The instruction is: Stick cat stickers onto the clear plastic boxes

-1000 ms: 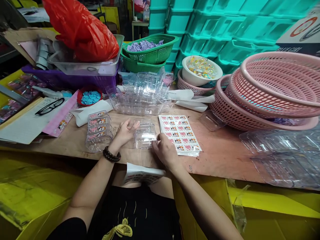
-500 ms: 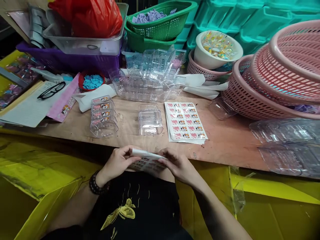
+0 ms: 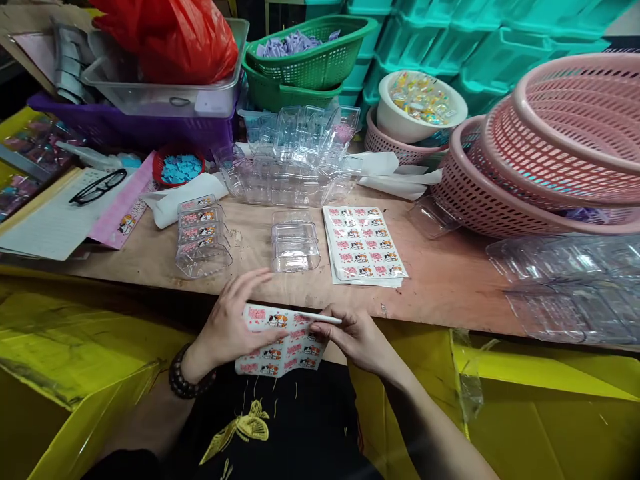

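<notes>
A sheet of stickers (image 3: 300, 363) printed with cartoon cats and pink lettering is held over my lap, its top edge folded or rolled over. My right hand (image 3: 353, 333) pinches that edge at the right, thumb in front. My left hand (image 3: 230, 323) holds the sheet's left side, thumb across the printed face and fingers stretched beyond the top. Beyond them on the table lie a stack of similar sticker sheets (image 3: 367, 243), several clear plastic boxes (image 3: 295, 247) without visible stickers, and a row of clear boxes with stickers (image 3: 203, 233).
A heap of clear boxes (image 3: 290, 177) stands at the back. Pink baskets (image 3: 500, 180) and more clear plastic pieces (image 3: 575, 287) take up the right. Glasses (image 3: 99, 187) lie on papers at the left, near a red basket (image 3: 159, 163) of blue pieces. Yellow boxes (image 3: 400, 400) flank my lap.
The sticker sheet has tilted so its printed face shows. My left hand has shifted from its top edge to the left side, fingers extended. My right hand stays at the folded edge.
</notes>
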Demonstrator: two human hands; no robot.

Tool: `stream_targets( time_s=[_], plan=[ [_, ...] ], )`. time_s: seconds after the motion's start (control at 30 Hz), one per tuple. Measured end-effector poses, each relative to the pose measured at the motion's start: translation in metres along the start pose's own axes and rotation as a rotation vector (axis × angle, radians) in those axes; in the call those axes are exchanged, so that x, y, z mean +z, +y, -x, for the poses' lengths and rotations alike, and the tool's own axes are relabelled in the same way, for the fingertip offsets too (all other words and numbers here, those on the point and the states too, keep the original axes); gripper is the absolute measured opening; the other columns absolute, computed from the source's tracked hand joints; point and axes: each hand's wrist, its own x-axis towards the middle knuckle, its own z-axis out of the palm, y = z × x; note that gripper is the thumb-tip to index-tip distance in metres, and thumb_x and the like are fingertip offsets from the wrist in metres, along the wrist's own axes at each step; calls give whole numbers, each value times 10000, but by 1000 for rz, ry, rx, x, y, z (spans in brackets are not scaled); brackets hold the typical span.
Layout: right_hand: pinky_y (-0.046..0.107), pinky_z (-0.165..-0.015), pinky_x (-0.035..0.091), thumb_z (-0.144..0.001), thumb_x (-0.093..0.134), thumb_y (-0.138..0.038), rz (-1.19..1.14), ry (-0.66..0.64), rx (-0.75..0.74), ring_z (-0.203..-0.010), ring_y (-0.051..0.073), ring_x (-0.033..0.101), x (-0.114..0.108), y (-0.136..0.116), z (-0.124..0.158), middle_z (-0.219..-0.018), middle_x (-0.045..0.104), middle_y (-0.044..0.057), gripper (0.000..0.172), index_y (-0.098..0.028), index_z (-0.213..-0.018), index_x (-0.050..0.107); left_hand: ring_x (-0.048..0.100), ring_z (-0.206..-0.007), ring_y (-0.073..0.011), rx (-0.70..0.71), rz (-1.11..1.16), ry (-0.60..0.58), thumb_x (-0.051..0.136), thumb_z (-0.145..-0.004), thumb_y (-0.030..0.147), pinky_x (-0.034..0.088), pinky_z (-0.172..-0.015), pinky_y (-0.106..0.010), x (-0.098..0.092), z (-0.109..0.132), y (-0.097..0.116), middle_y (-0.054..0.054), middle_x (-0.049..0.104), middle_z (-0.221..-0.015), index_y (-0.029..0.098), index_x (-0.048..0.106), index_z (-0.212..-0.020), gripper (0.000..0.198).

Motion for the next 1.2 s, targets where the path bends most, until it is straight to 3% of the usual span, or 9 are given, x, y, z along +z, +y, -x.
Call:
stream_targets(
  time_s=[0.1,0.17,0.5,0.6,0.73,0.87,1.0,1.1,1.2],
  plan=[
    [247,-565,484,-926,597,-481,8,-82,-25,-625,132,606,-1,-9,-1,-697,669,24,361,-179,-756,700,687,-926,-249,-52,3,-364,796,-722,424,512,-881,-337,-3,-12,11,-49,773,-954,251,782,-940,279],
    [266,-631,522,-873,670,-482,-30,-46,-58,-742,156,648,-1,-12,-2,-847,704,51,301,-185,-855,715,677,-710,-185,-140,42,-503,736,-787,422,498,-677,-257,-1,-19,12,-26,768,-785,214,785,-807,215],
    [272,-623,545,-880,662,-456,-112,21,82,-695,158,667,-3,-6,-2,-775,733,31,280,-182,-870,718,681,-672,-174,-264,187,-575,760,-746,419,477,-586,-223,2,-30,1,-44,782,-778,183,803,-820,252],
    [311,-681,584,-921,624,-410,25,73,-73,-755,177,700,-5,-8,-1,-862,760,53,232,-210,-959,737,638,-590,-143,-325,229,-600,757,-745,426,437,-522,-210,3,-31,-3,-44,762,-714,167,792,-774,263],
    [485,-907,567,-897,667,-302,485,305,-457,-997,256,699,-4,-7,8,-1051,765,55,137,-348,-971,773,599,-548,-126,-461,458,-697,822,-661,427,435,-515,-213,5,-37,-13,-37,731,-658,156,781,-752,289],
    [396,-726,622,-848,712,-249,612,226,-599,-708,207,707,-3,-16,20,-748,754,-19,245,-485,-890,765,586,-534,-121,-576,605,-874,861,-594,418,447,-525,-222,2,-43,-22,-29,706,-639,142,756,-764,340],
    [467,-699,594,-880,658,-320,200,366,-430,-744,239,688,-16,-34,9,-772,742,11,144,-411,-910,765,586,-566,-120,-376,405,-778,741,-719,328,440,-548,-215,-6,-40,-16,-4,682,-657,158,711,-936,277],
    [370,-604,548,-837,718,-390,-140,463,-127,-661,181,626,-33,-44,-24,-740,700,28,125,-266,-834,740,602,-627,-136,-62,132,-604,626,-727,196,447,-603,-236,-14,-34,-6,-21,694,-722,180,695,-818,115],
    [256,-489,431,-729,796,-456,-300,377,34,-572,112,532,-44,-49,-61,-694,659,8,270,-204,-781,712,574,-602,-144,151,-24,-440,566,-678,146,419,-599,-255,-17,-33,-5,-15,649,-643,196,649,-660,99]
  ],
)
